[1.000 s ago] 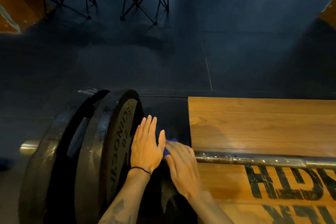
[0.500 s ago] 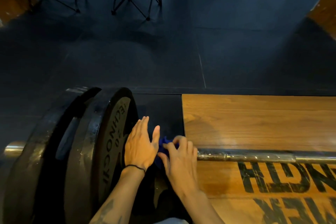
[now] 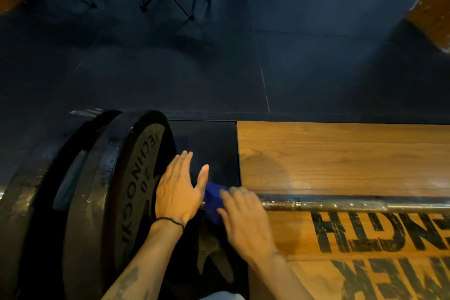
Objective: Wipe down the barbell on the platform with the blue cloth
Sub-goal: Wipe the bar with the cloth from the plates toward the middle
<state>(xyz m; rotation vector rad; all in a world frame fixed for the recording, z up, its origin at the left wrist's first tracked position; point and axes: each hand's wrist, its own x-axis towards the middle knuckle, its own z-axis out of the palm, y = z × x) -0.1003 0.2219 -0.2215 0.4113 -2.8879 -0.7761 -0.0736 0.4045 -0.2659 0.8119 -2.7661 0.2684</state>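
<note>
At the inner end of the barbell point(image 3: 341, 204), right against the plates point(image 3: 117, 197): right hand point(image 3: 246, 224) is curled over the blue cloth point(image 3: 214, 200), clamping it onto the shaft; left hand point(image 3: 177, 192) lies flat with straight fingers against the face of the inner plate, gripping nothing. To do this step well, I'd wrap the cloth fully round the shaft rather than just capping the top, squeeze evenly, and twist while sliding outward toward the long bare run to the right — brace off the plate so the bar doesn't roll. The bar lies across the wooden platform point(image 3: 341, 158), shaft dull steel with pale specks and smudges near the hand, cleaner and shinier further right. Cloth is mostly hidden — only a small bunched blue patch shows between the hands.
</note>
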